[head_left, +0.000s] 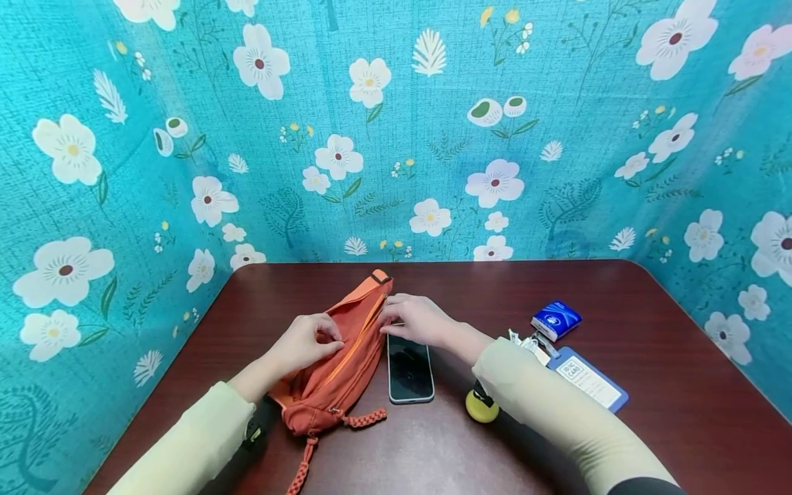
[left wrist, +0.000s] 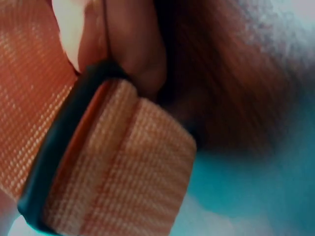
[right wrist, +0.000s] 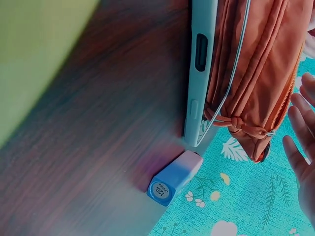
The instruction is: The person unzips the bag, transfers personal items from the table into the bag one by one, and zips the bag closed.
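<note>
An orange waist bag point(head_left: 337, 371) lies slanted on the table with its long zipper facing up. My left hand point(head_left: 306, 342) is over its back panel, thumb and forefinger pinching the cloth. Up close in the left wrist view are the bag's webbing strap point(left wrist: 133, 162) and fingers point(left wrist: 135, 46) behind a dark buckle point(left wrist: 42, 162). My right hand point(head_left: 417, 317) reaches to the bag's far right side, fingertips right at it and over the top end of a smartphone point(head_left: 410, 375). Seen from below in the right wrist view, its fingers point(right wrist: 297, 115) look loosely extended.
Behind the phone stands a small blue-pink lipstick box point(right wrist: 174, 179). To the right lie a blue tissue packet point(head_left: 555, 320) and a blue card holder point(head_left: 590, 381). A yellow round object point(head_left: 481, 407) shows under my right forearm. Flowered curtain point(head_left: 433, 137) encloses the table.
</note>
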{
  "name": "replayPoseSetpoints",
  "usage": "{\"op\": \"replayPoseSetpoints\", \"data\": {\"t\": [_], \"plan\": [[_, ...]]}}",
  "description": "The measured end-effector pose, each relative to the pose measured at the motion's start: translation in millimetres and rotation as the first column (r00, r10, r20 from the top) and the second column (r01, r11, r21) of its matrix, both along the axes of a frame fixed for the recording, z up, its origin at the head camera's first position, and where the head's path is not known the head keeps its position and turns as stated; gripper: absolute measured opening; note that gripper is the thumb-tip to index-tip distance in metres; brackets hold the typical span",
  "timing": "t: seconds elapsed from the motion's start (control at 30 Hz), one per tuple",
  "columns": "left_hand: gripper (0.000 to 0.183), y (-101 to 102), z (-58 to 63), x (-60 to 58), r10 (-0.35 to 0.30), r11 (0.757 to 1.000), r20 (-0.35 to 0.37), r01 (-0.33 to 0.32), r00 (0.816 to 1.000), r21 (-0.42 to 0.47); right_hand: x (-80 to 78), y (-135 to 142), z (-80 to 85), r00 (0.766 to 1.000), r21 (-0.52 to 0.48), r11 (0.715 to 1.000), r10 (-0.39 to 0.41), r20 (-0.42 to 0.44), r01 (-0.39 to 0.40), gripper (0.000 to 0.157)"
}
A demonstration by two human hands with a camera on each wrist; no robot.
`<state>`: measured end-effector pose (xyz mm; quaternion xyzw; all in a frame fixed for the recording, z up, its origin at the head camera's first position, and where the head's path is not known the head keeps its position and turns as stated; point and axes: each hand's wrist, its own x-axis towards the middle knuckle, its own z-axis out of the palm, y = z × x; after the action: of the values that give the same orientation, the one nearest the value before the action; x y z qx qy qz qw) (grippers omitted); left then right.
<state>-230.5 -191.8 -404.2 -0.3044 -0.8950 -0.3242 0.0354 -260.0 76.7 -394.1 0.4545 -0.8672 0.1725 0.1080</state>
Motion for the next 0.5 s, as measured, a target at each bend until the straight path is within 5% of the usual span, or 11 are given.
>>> {"op": "replayPoseSetpoints", "data": {"t": [0.5], "plan": [[0.005, -6, 7.6, 5.2, 0.092, 0.991, 0.034, -0.094, 0.995, 0.091, 5.9, -16, 8.0, 0.995, -0.020, 0.997, 0.079, 0.065, -0.077, 0.013]]}}
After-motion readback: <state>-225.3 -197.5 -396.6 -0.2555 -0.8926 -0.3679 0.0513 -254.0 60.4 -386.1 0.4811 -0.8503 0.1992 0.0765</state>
